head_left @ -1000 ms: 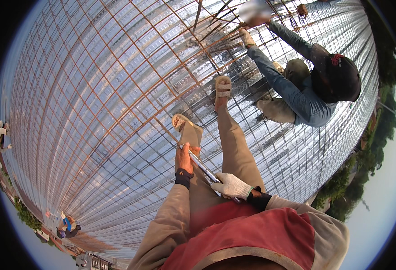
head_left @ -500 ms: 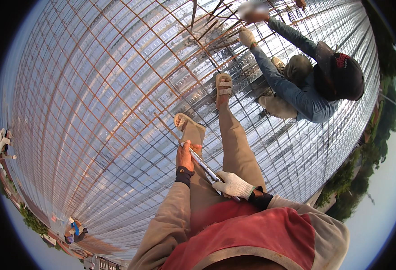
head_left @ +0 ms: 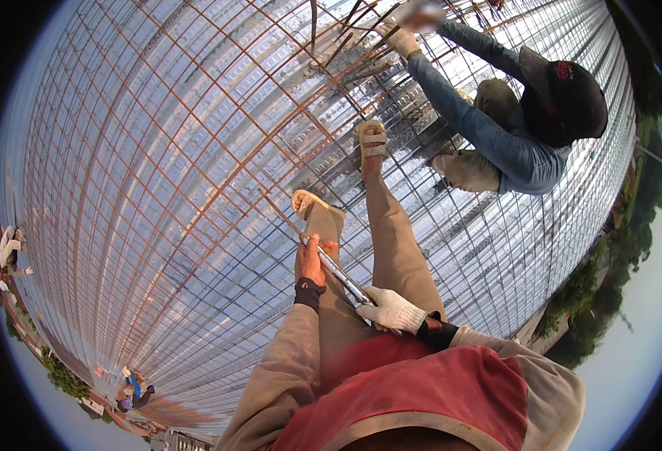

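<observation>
A shiny metal pipe (head_left: 338, 273) lies slantwise above my thighs. From its far end a thin rusty rod (head_left: 277, 208) runs out toward the mesh; the joint is partly covered by my fingers. My bare left hand (head_left: 312, 259), with a dark wristband, is closed round the pipe's far part. Lower down, my right hand (head_left: 391, 308), in a white knit glove, is closed on the near part. Beneath my legs spreads a grid of steel rebar mesh (head_left: 226, 188), over shiny ribbed metal decking (head_left: 256, 282). My sandalled feet (head_left: 316, 203) rest on it.
At the upper right a person in a dark cap (head_left: 571, 101) crouches, gloved hand (head_left: 401, 39) at some upright bars (head_left: 346, 34). Other people (head_left: 136, 389) are far off at the lower left, and another (head_left: 9, 248) at the left edge. Trees (head_left: 594, 301) line the right.
The crouching person's gloved hand and head have shifted up and slightly left. My hands and the pipe stay nearly still. The distant people appear slightly shifted.
</observation>
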The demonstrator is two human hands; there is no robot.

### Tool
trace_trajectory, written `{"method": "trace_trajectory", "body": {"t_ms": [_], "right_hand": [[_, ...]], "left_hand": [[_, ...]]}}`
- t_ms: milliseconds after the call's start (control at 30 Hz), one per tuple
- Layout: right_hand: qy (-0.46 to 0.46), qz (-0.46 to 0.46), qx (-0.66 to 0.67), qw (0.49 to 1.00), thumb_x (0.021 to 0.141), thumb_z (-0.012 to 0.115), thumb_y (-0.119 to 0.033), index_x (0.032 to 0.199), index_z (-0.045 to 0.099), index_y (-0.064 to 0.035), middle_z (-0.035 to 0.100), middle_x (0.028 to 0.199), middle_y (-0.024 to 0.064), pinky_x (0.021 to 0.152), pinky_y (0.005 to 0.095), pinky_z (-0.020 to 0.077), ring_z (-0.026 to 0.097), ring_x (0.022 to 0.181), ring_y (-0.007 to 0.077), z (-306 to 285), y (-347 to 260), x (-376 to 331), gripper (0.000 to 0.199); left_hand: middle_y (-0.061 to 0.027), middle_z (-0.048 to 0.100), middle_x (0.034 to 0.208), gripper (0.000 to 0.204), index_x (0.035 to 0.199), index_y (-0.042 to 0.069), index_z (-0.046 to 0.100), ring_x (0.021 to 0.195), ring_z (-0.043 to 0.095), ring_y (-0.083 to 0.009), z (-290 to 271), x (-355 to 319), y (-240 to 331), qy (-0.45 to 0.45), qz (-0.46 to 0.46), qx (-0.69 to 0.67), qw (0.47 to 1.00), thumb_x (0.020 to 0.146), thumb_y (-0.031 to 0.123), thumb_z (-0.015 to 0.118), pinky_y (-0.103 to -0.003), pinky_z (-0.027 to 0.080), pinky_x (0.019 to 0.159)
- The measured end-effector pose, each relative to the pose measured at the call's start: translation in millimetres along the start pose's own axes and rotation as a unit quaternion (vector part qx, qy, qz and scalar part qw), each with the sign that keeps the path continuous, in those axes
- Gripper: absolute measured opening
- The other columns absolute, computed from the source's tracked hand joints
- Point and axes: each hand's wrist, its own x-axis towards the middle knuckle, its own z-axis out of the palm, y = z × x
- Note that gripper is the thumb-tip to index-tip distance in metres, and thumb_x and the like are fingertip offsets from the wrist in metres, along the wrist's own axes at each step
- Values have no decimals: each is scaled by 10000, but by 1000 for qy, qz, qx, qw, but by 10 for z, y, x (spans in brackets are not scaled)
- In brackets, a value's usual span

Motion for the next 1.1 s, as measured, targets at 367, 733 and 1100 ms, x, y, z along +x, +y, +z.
{"method": "trace_trajectory", "body": {"t_ms": [367, 733, 1100], "right_hand": [[-14, 14, -1, 1000, 1084, 692, -362, 1320, 659, 26, 713, 771, 103, 651, 403, 561, 716, 665, 199, -199, -55, -85, 455], [-40, 39, 14, 998, 1085, 683, -356, 1369, 639, 14, 723, 808, 107, 650, 406, 576, 722, 684, 207, -529, -116, -241, 469], [-53, 57, 3, 997, 1078, 644, -338, 1611, 482, -6, 746, 823, 135, 684, 415, 623, 756, 694, 244, -968, -46, -437, 648]], "left_hand": [[-177, 782, 964, 347, 1193, 22, 604, 956, 813, -362, 197, -38, 17, 15, -20, 10, 1000, 1083, 321, 740, -493, 695, 979], [-178, 779, 960, 348, 1219, 22, 597, 948, 813, -363, 430, -31, -104, 42, -29, 20, 998, 1094, 320, 726, -478, 702, 948], [-175, 816, 946, 404, 1223, 30, 617, 899, 824, -333, 732, 39, -282, 55, -56, 47, 996, 1098, 393, 745, -450, 677, 847]]}}
